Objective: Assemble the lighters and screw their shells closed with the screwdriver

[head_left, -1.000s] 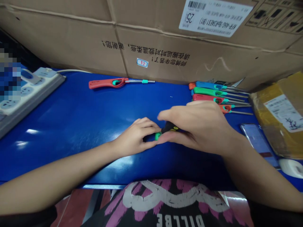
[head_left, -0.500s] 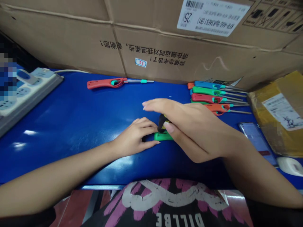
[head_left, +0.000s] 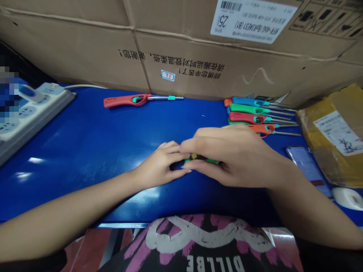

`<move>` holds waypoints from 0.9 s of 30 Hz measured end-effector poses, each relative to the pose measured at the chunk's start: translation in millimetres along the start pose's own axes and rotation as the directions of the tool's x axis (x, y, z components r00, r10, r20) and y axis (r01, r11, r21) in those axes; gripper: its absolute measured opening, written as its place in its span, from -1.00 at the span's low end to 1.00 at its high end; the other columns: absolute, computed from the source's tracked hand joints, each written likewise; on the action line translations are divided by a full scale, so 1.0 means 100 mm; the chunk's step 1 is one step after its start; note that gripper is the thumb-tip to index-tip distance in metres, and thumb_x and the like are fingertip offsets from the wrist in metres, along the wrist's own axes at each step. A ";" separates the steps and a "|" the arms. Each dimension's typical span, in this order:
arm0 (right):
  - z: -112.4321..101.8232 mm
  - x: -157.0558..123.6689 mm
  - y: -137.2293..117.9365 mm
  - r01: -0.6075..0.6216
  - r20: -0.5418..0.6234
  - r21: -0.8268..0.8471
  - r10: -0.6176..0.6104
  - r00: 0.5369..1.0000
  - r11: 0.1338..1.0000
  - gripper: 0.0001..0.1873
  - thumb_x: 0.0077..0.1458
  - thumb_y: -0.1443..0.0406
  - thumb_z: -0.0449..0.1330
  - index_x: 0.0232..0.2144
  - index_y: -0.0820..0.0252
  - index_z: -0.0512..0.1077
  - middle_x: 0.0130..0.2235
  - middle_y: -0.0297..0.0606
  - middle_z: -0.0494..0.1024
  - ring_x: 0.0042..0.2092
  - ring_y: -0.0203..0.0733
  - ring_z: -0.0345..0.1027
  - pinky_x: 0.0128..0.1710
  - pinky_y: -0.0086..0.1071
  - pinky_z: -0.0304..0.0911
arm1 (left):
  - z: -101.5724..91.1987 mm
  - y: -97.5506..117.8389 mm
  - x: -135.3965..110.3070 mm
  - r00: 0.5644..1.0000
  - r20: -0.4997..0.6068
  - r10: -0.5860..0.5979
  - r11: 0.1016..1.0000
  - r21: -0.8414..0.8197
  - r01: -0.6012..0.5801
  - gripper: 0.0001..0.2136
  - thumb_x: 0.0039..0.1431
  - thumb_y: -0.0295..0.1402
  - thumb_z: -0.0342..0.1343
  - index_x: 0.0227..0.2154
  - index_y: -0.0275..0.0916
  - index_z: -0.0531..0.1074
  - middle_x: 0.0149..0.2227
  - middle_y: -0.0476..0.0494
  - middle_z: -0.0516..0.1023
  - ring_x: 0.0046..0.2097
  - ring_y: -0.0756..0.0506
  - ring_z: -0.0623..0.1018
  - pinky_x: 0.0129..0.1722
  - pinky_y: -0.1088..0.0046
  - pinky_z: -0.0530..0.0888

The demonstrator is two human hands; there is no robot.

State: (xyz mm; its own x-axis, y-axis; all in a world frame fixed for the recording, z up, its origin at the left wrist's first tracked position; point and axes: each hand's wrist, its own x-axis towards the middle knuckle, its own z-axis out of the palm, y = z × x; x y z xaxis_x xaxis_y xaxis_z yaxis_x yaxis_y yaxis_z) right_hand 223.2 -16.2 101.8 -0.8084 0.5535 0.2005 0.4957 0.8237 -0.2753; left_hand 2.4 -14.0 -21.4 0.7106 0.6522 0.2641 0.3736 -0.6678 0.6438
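My left hand [head_left: 162,166] rests on the blue table with its fingertips closed on the end of a green lighter [head_left: 212,160]. Over that lighter, my right hand [head_left: 238,156] grips the black and yellow handle of a screwdriver [head_left: 195,156] between thumb and fingers. The screwdriver points down, so I see mostly the top of its handle; its tip is hidden. Most of the green lighter lies hidden under my right hand.
A red long-nosed lighter [head_left: 127,100] lies near the large cardboard box [head_left: 176,45]. Several more lighters [head_left: 251,109] are piled at the right. Beyond them are a taped parcel [head_left: 326,151], a phone [head_left: 307,166] and a white mouse [head_left: 347,199]. A power strip [head_left: 31,109] is at left.
My right hand has turned and its fingers have curled in around the screwdriver handle, which now shows turned. My left hand and the green lighter have stayed in place.
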 end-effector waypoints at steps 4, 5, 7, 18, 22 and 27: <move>0.01 0.00 0.01 -0.007 -0.058 -0.061 0.003 0.998 0.998 -0.53 0.43 0.04 -0.12 0.06 0.21 0.40 -0.16 -0.20 0.62 -0.23 -0.20 0.46 -0.40 -0.38 0.13 | -0.01 0.00 0.00 1.000 -0.004 0.011 1.000 0.000 -0.011 -0.78 0.29 -0.23 0.19 -0.08 -0.20 0.51 -0.03 -0.19 0.58 0.01 -0.22 0.51 0.01 0.16 0.44; 0.00 -0.01 0.01 0.010 -0.041 0.001 -0.010 0.999 1.000 -0.54 0.43 0.12 -0.13 0.18 0.25 0.29 0.00 -0.12 0.58 -0.12 -0.17 0.47 -0.37 -0.38 0.17 | -0.01 0.01 0.00 1.000 -0.015 0.024 1.000 0.009 -0.024 -0.78 0.28 -0.24 0.20 -0.09 -0.20 0.51 -0.04 -0.19 0.58 0.01 -0.22 0.51 0.01 0.16 0.44; -0.02 -0.02 0.02 0.031 0.003 0.098 -0.031 1.000 0.995 -0.52 0.42 0.26 -0.14 0.31 0.27 0.12 0.19 -0.04 0.46 0.05 -0.17 0.42 -0.31 -0.39 0.22 | -0.02 0.01 0.00 0.998 -0.041 0.038 0.999 0.025 -0.037 -0.80 0.28 -0.25 0.21 -0.09 -0.19 0.52 -0.05 -0.18 0.59 0.00 -0.21 0.52 0.01 0.15 0.43; -0.09 -0.06 0.03 0.034 0.020 0.143 -0.037 0.999 0.989 -0.56 0.39 0.30 -0.11 0.24 0.25 0.22 0.14 -0.10 0.51 0.04 -0.17 0.44 -0.22 -0.36 0.27 | 0.00 0.00 -0.01 0.998 -0.038 0.049 0.998 0.036 -0.048 -0.77 0.28 -0.25 0.21 -0.05 -0.18 0.52 -0.04 -0.19 0.60 -0.02 -0.20 0.54 0.04 0.14 0.43; -0.06 -0.04 0.01 0.003 0.003 0.003 -0.003 1.000 1.000 -0.72 0.40 0.16 -0.02 -0.15 0.14 0.44 -0.28 -0.31 0.59 -0.30 -0.25 0.42 -0.41 -0.37 0.09 | 0.00 -0.01 -0.01 0.999 -0.027 0.037 0.998 0.047 -0.035 -0.74 0.30 -0.22 0.18 -0.02 -0.18 0.50 -0.04 -0.20 0.58 -0.01 -0.21 0.52 -0.02 0.18 0.44; -0.05 -0.03 -0.01 0.029 -0.049 -0.069 -0.032 0.998 0.997 -0.65 0.40 0.18 -0.12 -0.07 0.20 0.41 -0.24 -0.25 0.59 -0.37 -0.25 0.36 -0.44 -0.32 0.00 | -0.01 -0.01 0.00 0.999 -0.018 0.041 0.999 0.014 -0.040 -0.77 0.30 -0.23 0.19 -0.05 -0.18 0.52 -0.04 -0.18 0.59 -0.01 -0.20 0.51 -0.01 0.19 0.43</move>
State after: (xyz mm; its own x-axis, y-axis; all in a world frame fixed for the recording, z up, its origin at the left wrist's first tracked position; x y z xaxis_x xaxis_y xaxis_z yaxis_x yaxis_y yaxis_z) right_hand 226.9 -18.3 106.1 -0.8074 0.5318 0.2555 0.4926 0.8460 -0.2041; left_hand 1.3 -13.4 -21.5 0.7144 0.6309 0.3027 0.3531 -0.6985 0.6224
